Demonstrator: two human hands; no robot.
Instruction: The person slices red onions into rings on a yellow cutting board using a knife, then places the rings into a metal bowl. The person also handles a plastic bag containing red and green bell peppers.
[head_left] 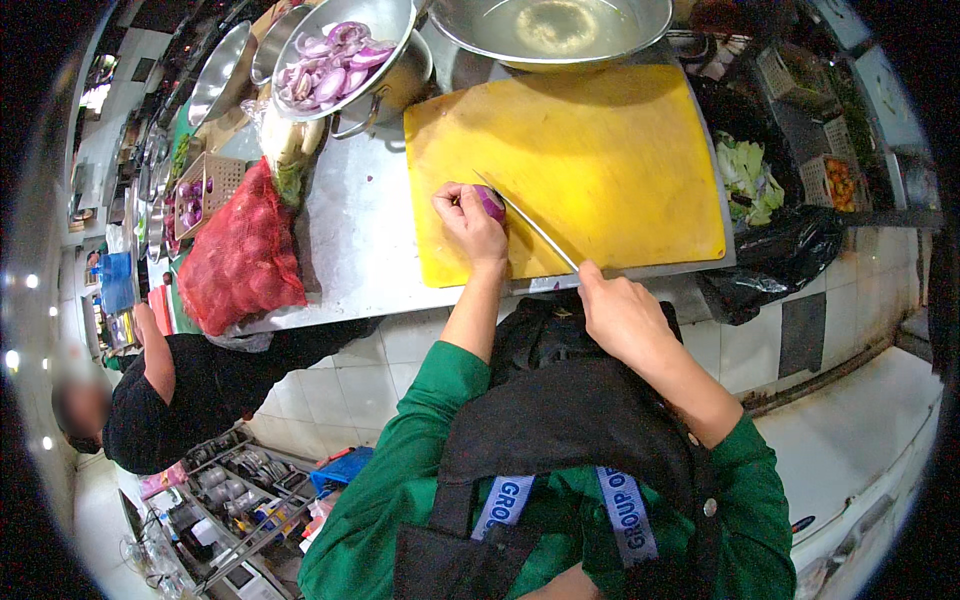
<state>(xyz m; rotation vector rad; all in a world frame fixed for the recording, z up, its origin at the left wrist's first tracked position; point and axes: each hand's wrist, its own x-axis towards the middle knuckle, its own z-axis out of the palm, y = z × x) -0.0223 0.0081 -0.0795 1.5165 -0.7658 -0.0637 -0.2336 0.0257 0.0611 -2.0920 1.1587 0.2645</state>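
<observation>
A purple onion (489, 203) rests near the left side of a yellow cutting board (590, 130). My left hand (470, 222) is closed round the onion from its left, fingers curled. In my right hand (622, 312) is the handle of a knife (545, 238), gripped near the board's front edge. Its blade slants up and left, and lies against the right side of the onion. Up and left of the board, a metal bowl (398, 22) holds sliced purple onion (335, 65).
Left of the board sits a red mesh sack (245, 250) of onions, with a plastic crate (222, 178) behind. A large basin (640, 40) of cloudy liquid stands beyond the board. A black bag (800, 250) with leafy scraps (748, 182) hangs at right. Another person (190, 390) stands at left.
</observation>
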